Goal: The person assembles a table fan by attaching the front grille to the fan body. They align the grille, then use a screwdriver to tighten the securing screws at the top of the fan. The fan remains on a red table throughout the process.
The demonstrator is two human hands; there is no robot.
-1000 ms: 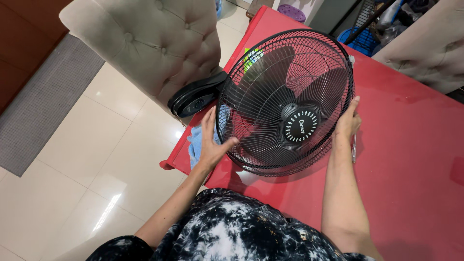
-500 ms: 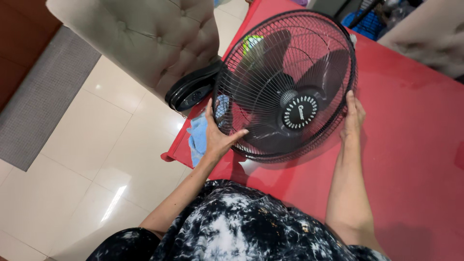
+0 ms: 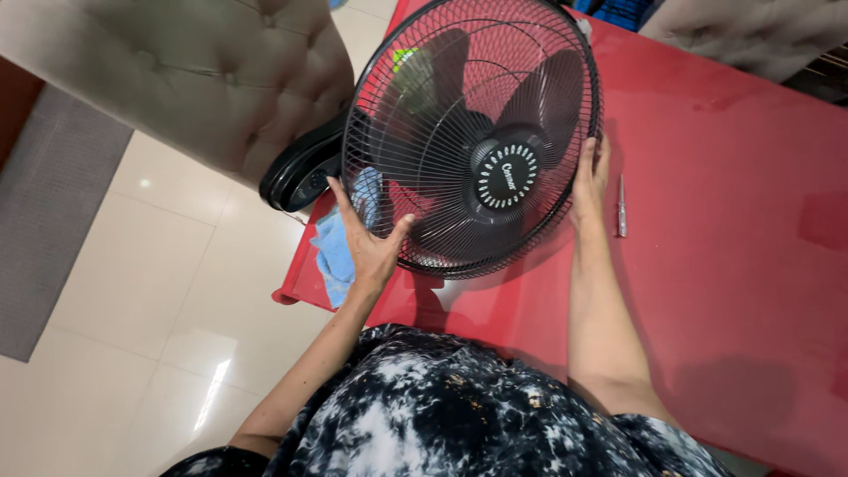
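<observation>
A black fan (image 3: pixel 473 137) with a round wire grille and dark blades stands tilted on the red table (image 3: pixel 724 221), its front facing up at me. My left hand (image 3: pixel 367 234) grips the grille's lower left rim, thumb across the wires. My right hand (image 3: pixel 590 177) presses flat against the right rim. The fan's black base (image 3: pixel 300 177) hangs over the table's left edge. A blue cloth (image 3: pixel 340 243) lies under the fan by my left hand.
A small screwdriver (image 3: pixel 621 205) lies on the table just right of my right hand. A grey tufted chair (image 3: pixel 194 71) stands close at the left, another at the top right (image 3: pixel 760 31). Cream floor tiles and a grey mat are on the left.
The fan has been lifted a little and tipped more upright between both hands. My right hand slid up along the rim, uncovering the screwdriver. The view shifted right.
</observation>
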